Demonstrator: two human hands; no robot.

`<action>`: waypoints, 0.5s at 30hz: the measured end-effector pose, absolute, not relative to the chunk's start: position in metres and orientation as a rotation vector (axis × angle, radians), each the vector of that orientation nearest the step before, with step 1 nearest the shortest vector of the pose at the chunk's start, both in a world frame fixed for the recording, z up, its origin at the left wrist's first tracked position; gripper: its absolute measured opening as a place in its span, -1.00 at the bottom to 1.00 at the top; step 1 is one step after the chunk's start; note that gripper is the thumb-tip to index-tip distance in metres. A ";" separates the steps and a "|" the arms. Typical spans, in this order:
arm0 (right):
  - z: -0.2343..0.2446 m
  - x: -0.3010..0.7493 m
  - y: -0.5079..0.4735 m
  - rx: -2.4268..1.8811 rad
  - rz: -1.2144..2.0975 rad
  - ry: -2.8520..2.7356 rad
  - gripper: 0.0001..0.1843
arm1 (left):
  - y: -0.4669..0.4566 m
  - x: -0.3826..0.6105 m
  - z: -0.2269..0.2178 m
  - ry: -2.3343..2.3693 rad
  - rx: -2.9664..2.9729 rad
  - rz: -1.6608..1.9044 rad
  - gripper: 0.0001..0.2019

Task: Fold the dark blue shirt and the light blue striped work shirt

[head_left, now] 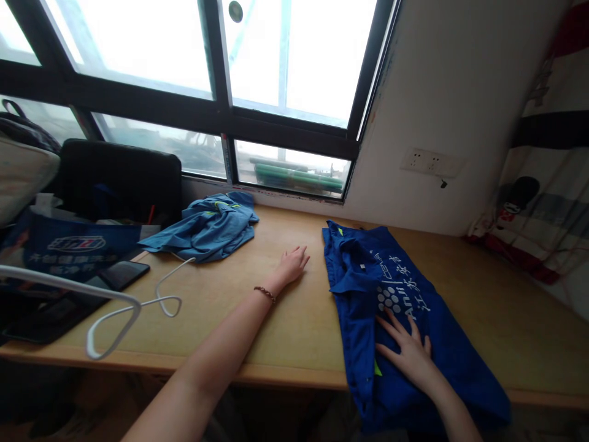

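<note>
- looks like somebody's home to me, maybe a bedroom or dorm, can't tell which
- plain wooden desk shoved under a big window, blue clothes lying on it
- ordinary wall socket
- striped curtain-like fabric in the corner
- printed carrier bag

The person's left forearm and right forearm were both bare, as were the left hand and right hand. 1 slim, dark reddish-brown bracelet circled the left wrist, its knobbly band looking braided or beaded.
</note>
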State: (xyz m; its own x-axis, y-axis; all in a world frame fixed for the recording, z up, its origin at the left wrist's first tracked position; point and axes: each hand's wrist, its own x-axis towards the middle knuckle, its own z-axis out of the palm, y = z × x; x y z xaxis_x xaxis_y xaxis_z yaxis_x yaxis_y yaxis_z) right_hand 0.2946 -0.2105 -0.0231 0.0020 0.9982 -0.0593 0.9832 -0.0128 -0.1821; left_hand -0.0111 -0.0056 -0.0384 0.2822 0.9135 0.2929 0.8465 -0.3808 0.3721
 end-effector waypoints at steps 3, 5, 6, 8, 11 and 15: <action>-0.031 0.326 -0.200 -2.164 0.183 -2.071 -0.41 | -0.007 -0.012 -0.036 1.662 2.385 0.659 -0.58; -0.036 0.351 -0.192 -2.210 0.154 -2.016 -0.42 | -0.009 -0.012 -0.034 1.662 2.388 0.623 -0.59; -0.039 0.364 -0.187 -2.239 0.146 -1.992 -0.42 | -0.010 -0.012 -0.034 1.663 2.391 0.604 -0.59; -0.043 0.393 -0.177 -2.295 0.123 -1.947 -0.41 | -0.011 -0.012 -0.032 1.666 2.403 0.576 -0.60; -0.047 0.437 -0.164 -2.365 0.077 -1.886 -0.40 | -0.012 -0.011 -0.030 1.673 2.421 0.561 -0.61; -0.044 0.478 -0.152 -2.375 -0.012 -1.818 -0.42 | -0.013 -0.011 -0.030 1.656 2.447 0.540 -0.65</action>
